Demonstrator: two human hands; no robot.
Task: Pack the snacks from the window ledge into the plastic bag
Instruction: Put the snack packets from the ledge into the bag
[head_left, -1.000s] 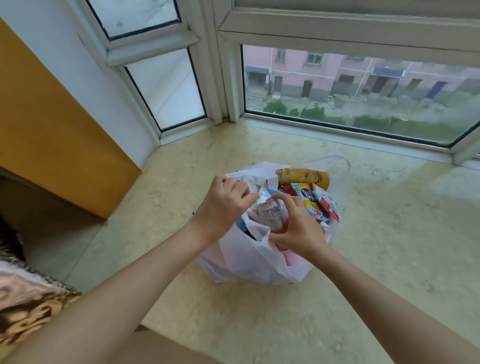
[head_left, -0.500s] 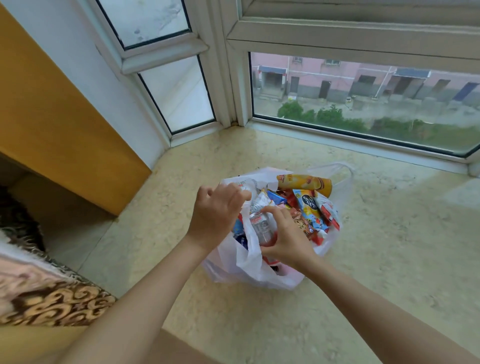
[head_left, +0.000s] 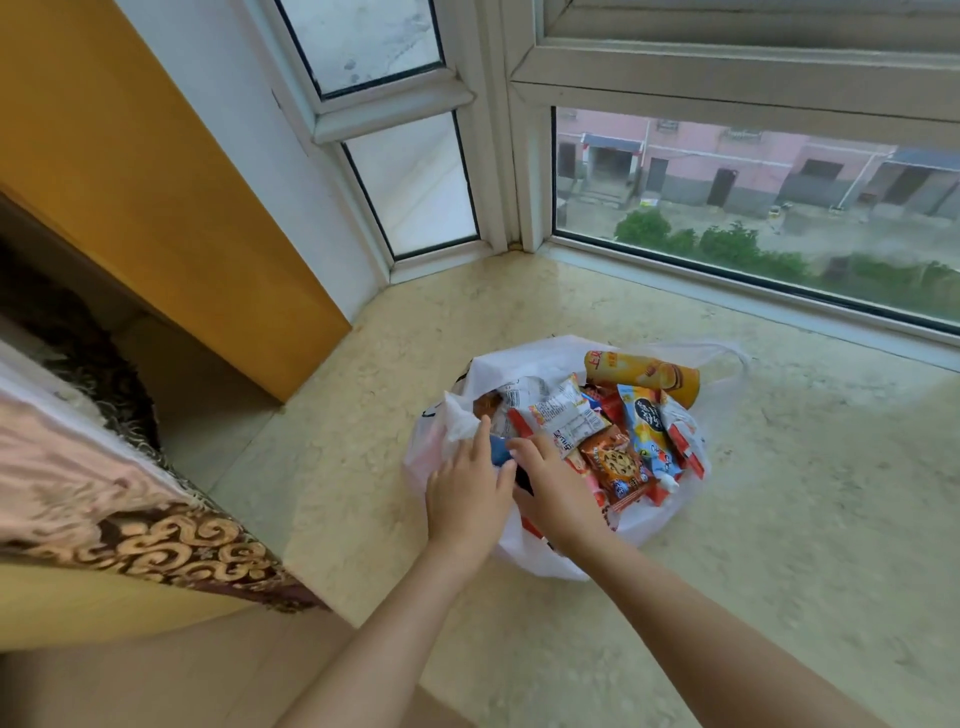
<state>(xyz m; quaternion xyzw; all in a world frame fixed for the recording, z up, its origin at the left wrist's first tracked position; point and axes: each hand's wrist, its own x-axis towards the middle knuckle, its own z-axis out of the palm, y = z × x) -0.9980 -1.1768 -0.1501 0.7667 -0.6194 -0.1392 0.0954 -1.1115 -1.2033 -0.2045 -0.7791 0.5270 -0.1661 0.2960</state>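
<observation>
A white plastic bag (head_left: 521, 354) sits on the marble window ledge (head_left: 789, 519), its mouth spread wide. Inside lie several snacks: a yellow chip can (head_left: 644, 373) at the far rim, a white packet (head_left: 567, 415), a light blue packet (head_left: 649, 432) and a brown cookie packet (head_left: 616, 464). My left hand (head_left: 467, 491) rests flat on the bag's near-left side, fingers stretched out. My right hand (head_left: 557, 491) is beside it, fingers curled over a small dark blue packet (head_left: 500, 450) at the near rim. Most of that packet is hidden by both hands.
The window frame (head_left: 511, 171) closes off the ledge at the back and left. An orange-yellow panel (head_left: 171, 182) stands at the left. A patterned fabric edge (head_left: 130, 509) lies at the lower left. Bare ledge surrounds the bag.
Both hands dropped from the middle of the bag's mouth to its near-left rim. My left hand let go of the bag's edge and flattened. The bag's mouth spread wider.
</observation>
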